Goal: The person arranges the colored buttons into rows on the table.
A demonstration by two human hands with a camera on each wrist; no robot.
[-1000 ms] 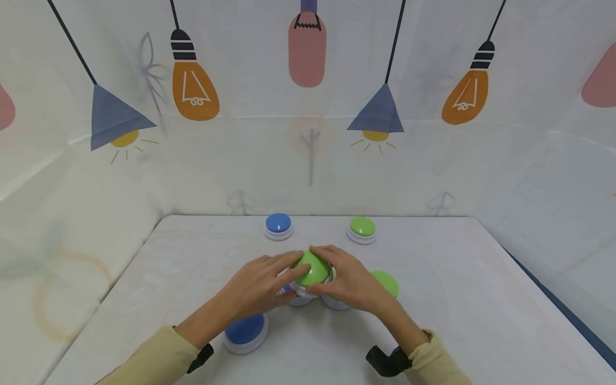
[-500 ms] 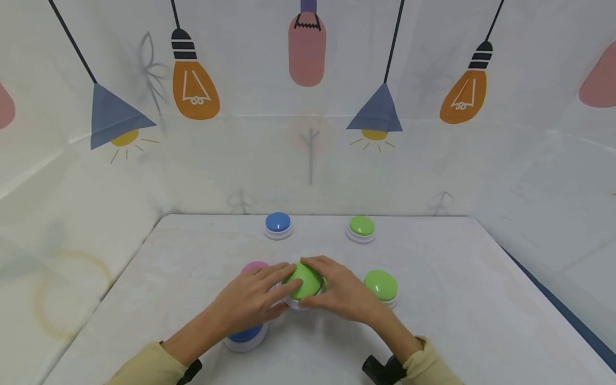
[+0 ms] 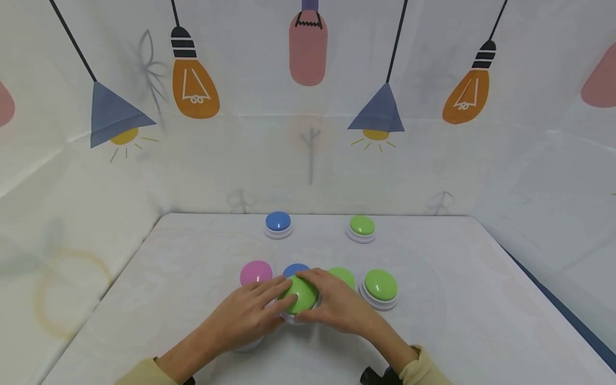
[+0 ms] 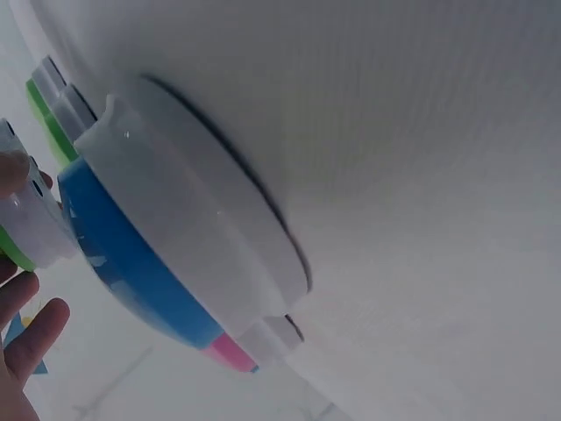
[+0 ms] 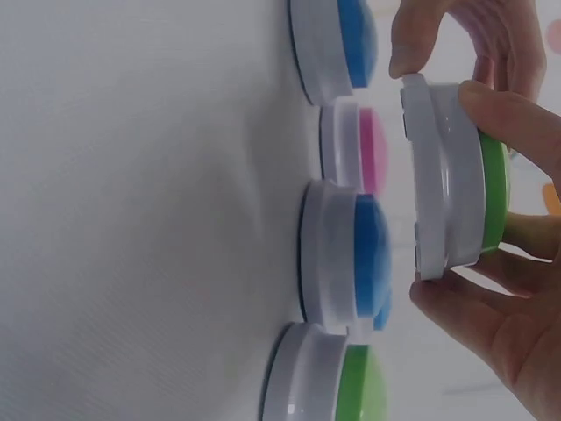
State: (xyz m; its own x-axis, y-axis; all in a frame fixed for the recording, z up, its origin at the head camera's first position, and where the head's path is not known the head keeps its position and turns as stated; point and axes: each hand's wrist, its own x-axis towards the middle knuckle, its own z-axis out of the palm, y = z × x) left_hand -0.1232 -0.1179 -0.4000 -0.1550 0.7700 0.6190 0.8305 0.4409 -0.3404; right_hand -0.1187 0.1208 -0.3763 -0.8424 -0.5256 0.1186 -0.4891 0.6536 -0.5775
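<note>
Both hands hold one green push button [image 3: 305,295] with a white base, raised off the table. My left hand [image 3: 240,314] grips its left side, and my right hand [image 3: 343,306] its right. The right wrist view shows the base [image 5: 429,175] tilted and apart from the tabletop, fingers on opposite edges. Just beyond the hands stand a pink button [image 3: 255,272], a blue button [image 3: 294,269] and a green button [image 3: 344,276], the last partly behind the right hand. Under the left forearm, another blue button [image 4: 131,254] is almost wholly hidden in the head view.
Right of the hands stands another green button [image 3: 380,285]. Near the back edge are a blue button [image 3: 278,222] and a green button [image 3: 362,226]. The white tabletop [image 3: 457,299] ends at a cloth backdrop [image 3: 308,160] printed with lamps and bulbs.
Both hands have brought the held green button toward the person and slightly left. The pink, blue and green buttons behind them have come into view.
</note>
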